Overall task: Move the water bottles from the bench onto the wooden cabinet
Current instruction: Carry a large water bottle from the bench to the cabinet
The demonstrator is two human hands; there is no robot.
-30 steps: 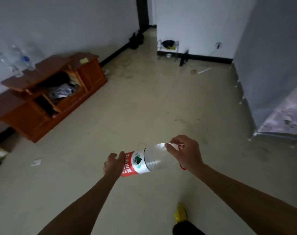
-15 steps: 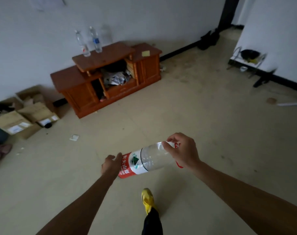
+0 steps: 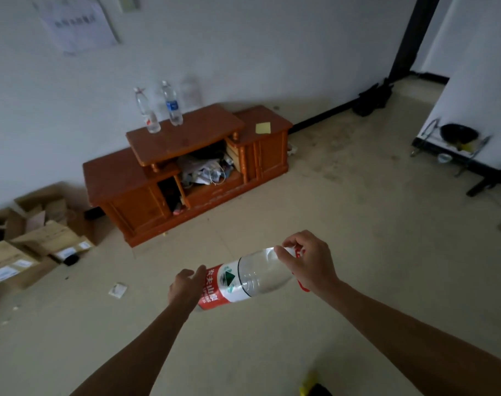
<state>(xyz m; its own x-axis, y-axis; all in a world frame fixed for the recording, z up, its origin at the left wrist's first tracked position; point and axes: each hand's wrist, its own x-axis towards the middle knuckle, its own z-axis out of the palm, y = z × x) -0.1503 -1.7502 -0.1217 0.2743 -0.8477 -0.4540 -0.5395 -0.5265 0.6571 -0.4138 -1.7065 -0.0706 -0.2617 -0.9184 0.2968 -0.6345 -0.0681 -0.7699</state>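
Clear plastic with a red and white label: a large water bottle [image 3: 252, 277] lay on its side in mid-air, carried between two bare hands above the floor [image 3: 358, 224]. The left hand [image 3: 186, 290] curled round its base. The right hand [image 3: 309, 264] pinched the neck by the red cap. This two-handed hold was probably because the bottle looked too bulky for one hand. Ahead and well apart, the wooden cabinet [image 3: 198, 130] stood against the wall. Two smaller bottles [image 3: 147, 111] stood upright at the back left of its raised top, near the edge. Plain wood showed to their right, likely room for another. Open floor lay between the person and the cabinet, with cardboard boxes [image 3: 38, 238] left of the path. The counter was out of view.
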